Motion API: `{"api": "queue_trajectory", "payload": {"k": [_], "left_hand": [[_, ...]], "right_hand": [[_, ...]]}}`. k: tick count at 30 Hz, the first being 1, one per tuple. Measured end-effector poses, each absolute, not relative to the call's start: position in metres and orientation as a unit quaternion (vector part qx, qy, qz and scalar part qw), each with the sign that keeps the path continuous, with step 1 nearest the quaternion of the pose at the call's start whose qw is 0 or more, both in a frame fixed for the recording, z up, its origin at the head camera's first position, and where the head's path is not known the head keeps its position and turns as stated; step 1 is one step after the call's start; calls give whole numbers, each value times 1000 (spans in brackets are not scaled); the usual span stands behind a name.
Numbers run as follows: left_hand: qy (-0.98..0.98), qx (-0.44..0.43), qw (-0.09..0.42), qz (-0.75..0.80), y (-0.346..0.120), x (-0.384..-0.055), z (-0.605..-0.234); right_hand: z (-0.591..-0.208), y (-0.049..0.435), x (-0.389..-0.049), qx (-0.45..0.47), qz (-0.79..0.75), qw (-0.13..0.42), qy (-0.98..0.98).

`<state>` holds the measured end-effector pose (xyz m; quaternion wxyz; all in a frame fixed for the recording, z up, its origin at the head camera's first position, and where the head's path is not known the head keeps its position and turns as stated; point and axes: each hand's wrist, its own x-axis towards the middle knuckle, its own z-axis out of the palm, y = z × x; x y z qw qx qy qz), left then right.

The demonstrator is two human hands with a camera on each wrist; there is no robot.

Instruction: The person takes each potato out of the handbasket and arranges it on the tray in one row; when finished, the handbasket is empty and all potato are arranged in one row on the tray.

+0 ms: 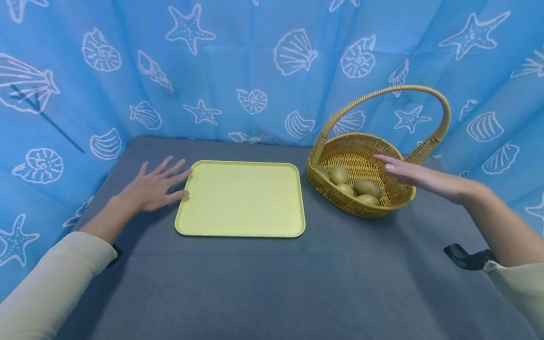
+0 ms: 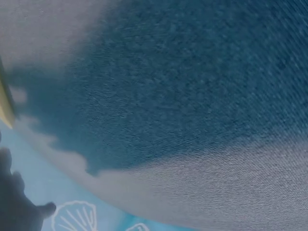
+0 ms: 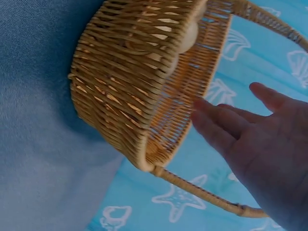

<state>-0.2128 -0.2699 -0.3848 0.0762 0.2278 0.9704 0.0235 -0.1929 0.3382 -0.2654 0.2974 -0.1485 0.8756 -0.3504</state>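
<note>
Over the grey table (image 1: 272, 283), my left hand (image 1: 158, 188) is empty and spread at the left edge of the yellow tray (image 1: 240, 200); whether it touches I can't tell. The tray looks light, stiff and smooth, so I'd lift it by its rim. My right hand (image 1: 418, 174), also empty, fingers extended, reaches over the right side of the wicker basket (image 1: 340, 199). In its near left part lie potatoes (image 1: 338, 174), or similar ovals, probably firm, apt to roll, best cupped around their middles. The basket seems light and springy; its arched handle (image 1: 395, 88) should be surest.
</note>
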Motion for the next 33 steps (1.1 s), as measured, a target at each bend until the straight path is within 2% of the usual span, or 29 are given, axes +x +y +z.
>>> {"api": "queue_trajectory", "payload": {"k": [5, 10, 13, 19, 26, 33], "left_hand": [[961, 250, 109, 47, -271, -210, -387], [954, 268, 122, 52, -271, -209, -389], [952, 271, 128, 57, -271, -208, -389], [950, 276, 128, 70, -274, -208, -391], [950, 279, 125, 67, -276, -206, -393], [950, 283, 115, 63, -275, -207, -395]], "right_hand": [[-269, 343, -198, -125, -312, 327, 883], [-274, 347, -214, -100, -341, 401, 845], [-275, 349, -222, -85, -335, 425, 837], [-282, 350, -234, -58, -326, 452, 828], [-290, 351, -251, -24, -351, 519, 779], [-295, 350, -262, -2, -333, 529, 781]]}}
